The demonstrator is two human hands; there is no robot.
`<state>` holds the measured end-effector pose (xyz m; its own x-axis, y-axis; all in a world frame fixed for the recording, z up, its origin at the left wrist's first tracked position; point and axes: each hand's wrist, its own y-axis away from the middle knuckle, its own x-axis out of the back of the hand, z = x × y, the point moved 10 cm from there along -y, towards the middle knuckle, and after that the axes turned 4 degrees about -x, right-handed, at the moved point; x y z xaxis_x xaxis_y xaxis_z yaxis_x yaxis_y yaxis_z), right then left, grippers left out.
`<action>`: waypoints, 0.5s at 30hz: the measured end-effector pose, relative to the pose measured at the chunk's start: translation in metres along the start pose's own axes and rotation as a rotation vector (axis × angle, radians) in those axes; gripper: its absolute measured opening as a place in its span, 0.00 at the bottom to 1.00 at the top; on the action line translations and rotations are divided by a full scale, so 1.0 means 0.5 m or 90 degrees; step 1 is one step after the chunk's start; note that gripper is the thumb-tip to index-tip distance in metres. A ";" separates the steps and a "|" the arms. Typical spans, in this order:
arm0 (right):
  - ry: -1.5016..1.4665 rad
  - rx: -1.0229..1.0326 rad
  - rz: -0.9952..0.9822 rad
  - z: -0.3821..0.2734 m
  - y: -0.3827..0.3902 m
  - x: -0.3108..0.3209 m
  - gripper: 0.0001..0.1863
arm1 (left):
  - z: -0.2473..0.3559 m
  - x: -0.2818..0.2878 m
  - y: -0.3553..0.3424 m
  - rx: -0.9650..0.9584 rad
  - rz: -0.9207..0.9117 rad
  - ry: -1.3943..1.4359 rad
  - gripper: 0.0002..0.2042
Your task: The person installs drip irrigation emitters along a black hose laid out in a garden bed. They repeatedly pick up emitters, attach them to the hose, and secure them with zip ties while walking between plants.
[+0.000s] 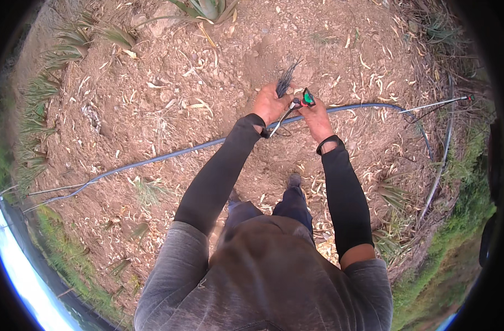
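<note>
My left hand [268, 103] is closed around a bundle of thin dark strands [286, 79], perhaps wire ties, whose loose ends fan out past the fingers. My right hand [318, 120] grips a small sprinkler head [308, 98] with a green centre, a black frame and a red part. From between the hands a pale thin stake [275, 129] slants down toward my left wrist, with a thin dark tube beside it. Both hands are close together above a blue-grey hose [180, 150] that crosses the ground. Where my fingertips meet, small details are hidden.
A second stake [436, 105] with a red-and-black head lies at the right, by the hose's bend. Spiky plants [208, 8] grow at the far edge and along the left. Dry leaves and stones litter the brown soil; my shoe [294, 180] stands below.
</note>
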<state>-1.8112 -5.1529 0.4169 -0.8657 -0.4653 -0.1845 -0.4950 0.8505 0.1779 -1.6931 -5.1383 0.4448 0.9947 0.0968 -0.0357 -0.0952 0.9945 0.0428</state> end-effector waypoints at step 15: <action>-0.168 -0.105 0.135 0.025 0.043 0.014 0.12 | -0.064 0.011 0.127 0.177 0.211 0.321 0.04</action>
<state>-1.8270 -5.1348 0.4073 -0.9122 -0.1851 -0.3656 -0.3301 0.8606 0.3880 -1.6948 -5.0733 0.4154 0.7671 0.4698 -0.4368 -0.3121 0.8682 0.3857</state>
